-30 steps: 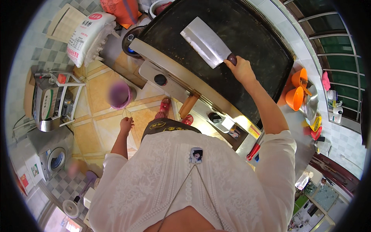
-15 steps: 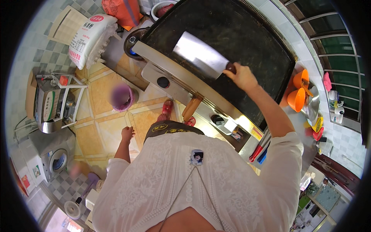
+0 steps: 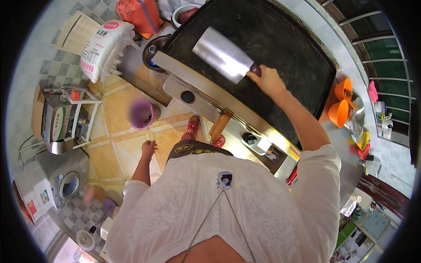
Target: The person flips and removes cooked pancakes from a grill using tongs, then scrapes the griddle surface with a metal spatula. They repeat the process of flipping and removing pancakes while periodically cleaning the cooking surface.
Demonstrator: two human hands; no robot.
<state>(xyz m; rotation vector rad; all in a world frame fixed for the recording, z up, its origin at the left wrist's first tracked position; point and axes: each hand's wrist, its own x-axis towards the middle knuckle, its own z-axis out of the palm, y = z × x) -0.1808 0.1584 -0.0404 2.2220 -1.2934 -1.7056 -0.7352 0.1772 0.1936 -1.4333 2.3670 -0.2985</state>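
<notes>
My right hand (image 3: 267,82) grips the dark handle of a wide steel cleaver (image 3: 220,53), its blade angled toward the upper left over a large black flat griddle (image 3: 293,41). Whether the blade touches the surface I cannot tell. Along the griddle's near side runs a steel front (image 3: 188,74) with dark knobs and a wooden-handled piece. My left hand (image 3: 148,149) hangs at my side over the tiled floor, empty, its fingers loosely bent and apart.
A purple-lined bin (image 3: 142,114) stands on the floor. At left are white sacks (image 3: 101,50), a metal machine (image 3: 57,122) and a washer (image 3: 68,182). Orange bowls (image 3: 338,111) sit on the steel counter at right; a round black appliance (image 3: 153,49) is beside the griddle.
The cleaver shifted down and right with my right hand by half a second ago, then back up and left. My left hand has moved only slightly.
</notes>
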